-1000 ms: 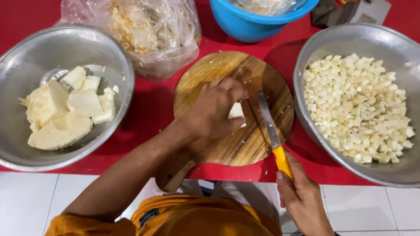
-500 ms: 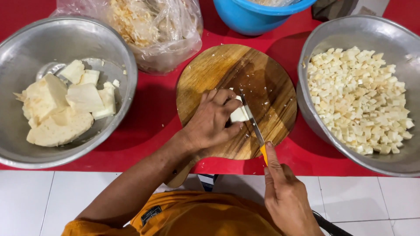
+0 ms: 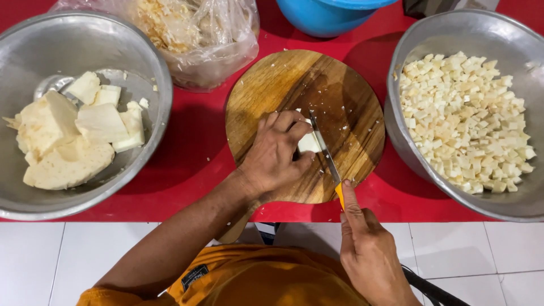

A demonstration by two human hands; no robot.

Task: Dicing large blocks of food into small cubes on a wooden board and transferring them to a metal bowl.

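Knife on the white block, blade running twelve to six

Steel blade of my knife [image 3: 324, 152] lies with its long axis almost straight up and down the round wooden board [image 3: 345, 96], tip toward eleven o'clock, yellow handle toward five; my right hand [image 3: 368, 255] is clenched round that handle, forefinger stretched along its top, at six o'clock off the board's rim; the edge rests against a small pale block [image 3: 309, 143], smooth and squarish, sitting a little below the board's centre; my left hand [image 3: 275, 156] is curled over the block from nine o'clock, fingertips pinning it, knuckles just beside the flat of the blade; the board is grained brown wood, scattered with white crumbs, on a red cloth [image 3: 192, 147]. At three o'clock a dull metal bowl [image 3: 408, 51] holds a heap of small white cubes [image 3: 470, 119]; at nine o'clock a second metal bowl [image 3: 153, 73] holds big irregular pale chunks [image 3: 68, 147], some flat-cut, some rough; at eleven o'clock a crumpled clear plastic bag [image 3: 221, 51] of pale scraps; at twelve o'clock a blue plastic tub [image 3: 323, 17].
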